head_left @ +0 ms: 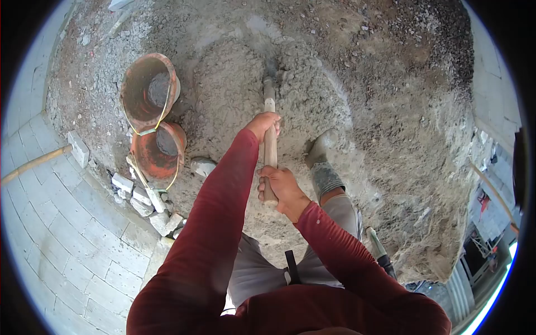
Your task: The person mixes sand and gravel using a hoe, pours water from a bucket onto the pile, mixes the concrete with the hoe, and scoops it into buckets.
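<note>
My left hand (263, 125) wraps around the upper part of a wooden shovel handle (270, 146). Lower down, close to the handle's butt end, my right hand (282, 187) has its fingers closed on the same wood. The handle points straight ahead from my body. Its dark metal end (271, 68) goes into a spread of wet grey mortar (226, 78), and the blade itself is hidden there. Left of the mortar, two orange-brown buckets stand close together, the far bucket (127, 96) and the near bucket (177, 134), both with grey residue inside.
Broken blocks (142, 195) lie beside the buckets, along a grey block wall (72, 234). Another wooden handle (36, 164) leans at the left. My muddy boot (324, 167) stands right of the shovel. Dark gravel (446, 44) lies at the far right.
</note>
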{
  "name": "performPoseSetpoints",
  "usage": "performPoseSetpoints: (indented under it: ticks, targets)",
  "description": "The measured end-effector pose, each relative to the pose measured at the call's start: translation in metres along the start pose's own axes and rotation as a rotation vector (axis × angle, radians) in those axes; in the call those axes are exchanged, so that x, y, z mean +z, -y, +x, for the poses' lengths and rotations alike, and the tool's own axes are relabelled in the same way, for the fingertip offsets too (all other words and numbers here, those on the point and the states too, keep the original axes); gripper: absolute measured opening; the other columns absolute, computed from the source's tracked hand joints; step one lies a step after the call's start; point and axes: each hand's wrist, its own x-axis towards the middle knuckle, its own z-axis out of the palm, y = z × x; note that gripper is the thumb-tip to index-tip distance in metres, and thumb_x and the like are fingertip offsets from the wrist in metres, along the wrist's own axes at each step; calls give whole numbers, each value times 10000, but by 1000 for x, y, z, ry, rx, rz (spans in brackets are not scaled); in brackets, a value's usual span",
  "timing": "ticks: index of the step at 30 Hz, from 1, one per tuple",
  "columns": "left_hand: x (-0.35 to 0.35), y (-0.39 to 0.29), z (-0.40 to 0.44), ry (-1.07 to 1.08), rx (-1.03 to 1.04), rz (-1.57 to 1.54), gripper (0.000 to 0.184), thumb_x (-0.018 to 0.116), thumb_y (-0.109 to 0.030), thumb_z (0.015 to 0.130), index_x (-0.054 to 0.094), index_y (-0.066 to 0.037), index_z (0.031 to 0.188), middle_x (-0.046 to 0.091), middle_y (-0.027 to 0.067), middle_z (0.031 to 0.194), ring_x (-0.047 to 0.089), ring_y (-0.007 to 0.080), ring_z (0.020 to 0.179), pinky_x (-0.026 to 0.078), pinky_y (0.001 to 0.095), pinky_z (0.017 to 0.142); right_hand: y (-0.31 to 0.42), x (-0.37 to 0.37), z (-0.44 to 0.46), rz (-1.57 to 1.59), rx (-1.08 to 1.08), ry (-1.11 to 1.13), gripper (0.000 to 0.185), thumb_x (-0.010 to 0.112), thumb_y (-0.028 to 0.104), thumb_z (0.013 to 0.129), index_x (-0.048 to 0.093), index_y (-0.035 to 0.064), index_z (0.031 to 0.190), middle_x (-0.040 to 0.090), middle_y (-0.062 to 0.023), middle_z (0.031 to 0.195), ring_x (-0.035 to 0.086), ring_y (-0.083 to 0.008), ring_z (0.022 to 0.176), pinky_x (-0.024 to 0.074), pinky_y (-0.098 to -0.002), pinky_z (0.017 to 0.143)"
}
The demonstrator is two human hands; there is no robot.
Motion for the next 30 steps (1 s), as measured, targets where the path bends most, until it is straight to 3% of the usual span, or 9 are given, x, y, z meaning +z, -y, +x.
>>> performPoseSetpoints:
  ticks: [7, 11, 15, 18, 19, 22, 23, 28, 30]
  targets:
    - [-70, -74, -158, 237, -286, -456, 234, 590, -123, 931, 433, -20, 1070, 536, 70, 877, 548, 104, 634, 517, 267, 553, -30, 183, -81, 386, -223, 178, 124, 646, 86, 882, 558, 2, 903, 551, -45, 808, 557, -151, 653, 459, -329, 563]
    - [-91, -95, -336, 144, -151, -661, 224, 563, -147, 959, 486, 20, 1087, 530, 56, 871, 552, 92, 636, 518, 247, 567, -80, 229, -195, -31, -249, 396, 397, 654, 233, 924, 365, -27, 1008, 532, -122, 882, 559, -184, 768, 486, -352, 659]
    - [-102, -63, -441, -143, 409, -369, 203, 518, -163, 964, 502, 8, 1073, 528, 40, 868, 538, 96, 644, 503, 253, 564, -110, 187, -250, -290, -41, 726, 439, 578, 179, 957, 262, -32, 1174, 535, -123, 792, 584, -190, 702, 499, -366, 611]
    - [-115, -52, -421, -345, 630, -302, 170, 509, -150, 950, 511, -23, 1063, 534, 44, 863, 545, 112, 638, 500, 268, 557, -123, 137, -184, -625, -130, 656, 480, 606, 187, 911, 344, -22, 1256, 580, -126, 781, 591, -203, 589, 486, -373, 550]
    - [-129, -43, -400, -418, 684, -288, 158, 509, -143, 943, 514, -37, 1061, 539, 48, 862, 550, 119, 635, 500, 275, 553, -137, 121, -140, -849, -495, 511, 460, 616, 200, 877, 400, -31, 1211, 600, -217, 742, 619, -333, 590, 483, -453, 572]
    - [-148, -40, -299, -650, 681, -240, 97, 492, -110, 946, 523, -26, 983, 550, 51, 820, 540, 152, 656, 511, 310, 597, -117, 91, 22, -1102, -617, 412, 452, 668, 192, 824, 495, -46, 1167, 659, -273, 793, 668, -459, 736, 518, -509, 684]
    - [-169, -30, -272, -642, 675, -242, 82, 514, -102, 932, 520, -39, 985, 539, 46, 807, 540, 158, 652, 509, 322, 592, -112, 75, 85, -1274, -770, 347, 439, 693, 192, 822, 529, -33, 1161, 677, -304, 914, 693, -434, 869, 543, -520, 780]
    - [-176, -28, -216, -538, 818, -403, 108, 572, -66, 892, 501, -73, 973, 516, 48, 780, 541, 174, 633, 502, 358, 577, -101, 55, 144, -1384, -856, 302, 615, 705, 195, 812, 473, -59, 1322, 675, -287, 939, 686, -419, 832, 554, -465, 758]
    - [-154, -62, -233, -545, 938, -330, 101, 582, -73, 898, 501, -72, 957, 517, 48, 779, 539, 172, 628, 501, 350, 572, -76, 73, 153, -1211, -873, 568, 592, 697, 182, 823, 475, -52, 1319, 680, -238, 904, 691, -365, 761, 555, -438, 700]
